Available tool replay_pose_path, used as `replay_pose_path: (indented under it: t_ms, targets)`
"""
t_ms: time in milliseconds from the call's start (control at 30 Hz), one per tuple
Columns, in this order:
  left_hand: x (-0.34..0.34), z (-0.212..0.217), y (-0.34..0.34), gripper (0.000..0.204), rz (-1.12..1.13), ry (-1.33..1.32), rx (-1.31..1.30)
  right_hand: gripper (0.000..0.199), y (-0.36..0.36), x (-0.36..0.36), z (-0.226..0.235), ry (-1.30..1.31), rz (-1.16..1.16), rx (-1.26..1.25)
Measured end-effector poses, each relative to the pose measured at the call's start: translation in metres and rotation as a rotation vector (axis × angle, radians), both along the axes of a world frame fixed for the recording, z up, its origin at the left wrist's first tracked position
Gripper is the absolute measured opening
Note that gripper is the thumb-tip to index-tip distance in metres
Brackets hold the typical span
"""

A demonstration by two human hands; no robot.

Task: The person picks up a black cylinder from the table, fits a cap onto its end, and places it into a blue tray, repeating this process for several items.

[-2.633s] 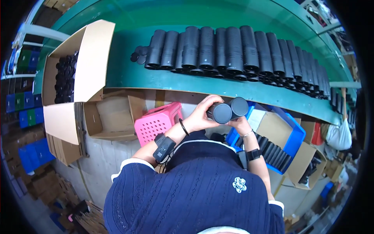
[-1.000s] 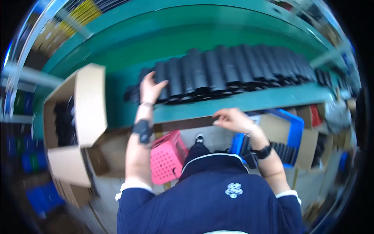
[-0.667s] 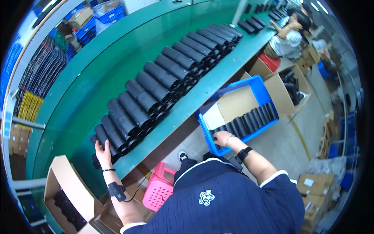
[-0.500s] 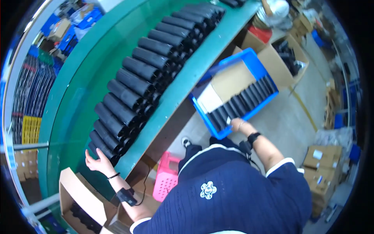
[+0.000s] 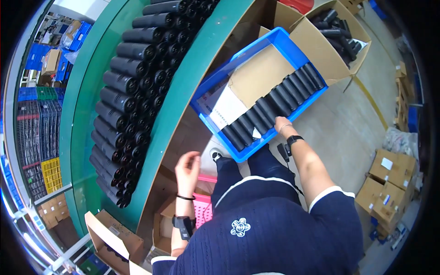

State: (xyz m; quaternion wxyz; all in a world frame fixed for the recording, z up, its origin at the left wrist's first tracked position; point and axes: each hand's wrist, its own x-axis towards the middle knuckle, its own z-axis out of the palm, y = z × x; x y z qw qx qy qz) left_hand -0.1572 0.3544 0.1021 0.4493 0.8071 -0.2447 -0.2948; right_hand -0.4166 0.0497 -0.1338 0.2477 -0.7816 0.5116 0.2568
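My left hand (image 5: 187,173) is in the air beside the bench edge, above the pink basket, its fingers loosely curved and apart with nothing in them. A blue plastic bin (image 5: 205,120) stands to the right of the bench. Along its near side lies a row of black tubes (image 5: 262,114), side by side. At the bin's near rim, my right hand (image 5: 283,124) has its fingers closed against the tube ends; whether they grip a tube or the rim is hidden. A white tag (image 5: 256,133) shows at the rim, left of that hand. Cardboard and a white sheet (image 5: 228,108) line the bin.
Black cylinders (image 5: 120,82) are stacked in a long pile on the green bench (image 5: 169,98). A carton (image 5: 316,50) of black parts stands beyond the bin. Near me are a pink basket (image 5: 203,208) and an open carton (image 5: 120,231). Closed cartons (image 5: 387,178) sit at the right.
My left hand has left the near end of the cylinder pile and come right, toward my body. The right hand is now farther right along the bin's rim, away from the tag. The view has shifted.
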Motion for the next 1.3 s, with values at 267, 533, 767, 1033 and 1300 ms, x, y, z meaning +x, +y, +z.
replay_pose_path:
  t_ms: [267, 533, 767, 1033, 1300]
  targets:
    - [-0.079, -0.065, -0.094, 0.023, -0.225, 0.189, 0.156, 0.05, -0.035, 0.014, -0.073, 0.079, -0.016, 0.063]
    - [-0.115, -0.149, -0.142, 0.055, 0.194, 0.706, 0.28, 0.069, -0.021, 0.01, -0.042, -0.568, 0.06, 0.449]
    - [-0.113, -0.143, -0.167, 0.07, 0.309, 0.771, -0.094, 0.042, -0.041, 0.013, -0.003, -0.763, -0.16, 0.672]
    - [-0.105, -0.124, -0.156, 0.087, 0.099, 0.458, -0.113, 0.07, -0.085, -0.004, -0.083, 0.088, 0.038, -0.19]
    - [-0.105, -0.105, -0.13, 0.07, 0.207, 0.576, -0.148, 0.07, -0.057, 0.017, -0.045, -0.824, 0.051, 0.273]
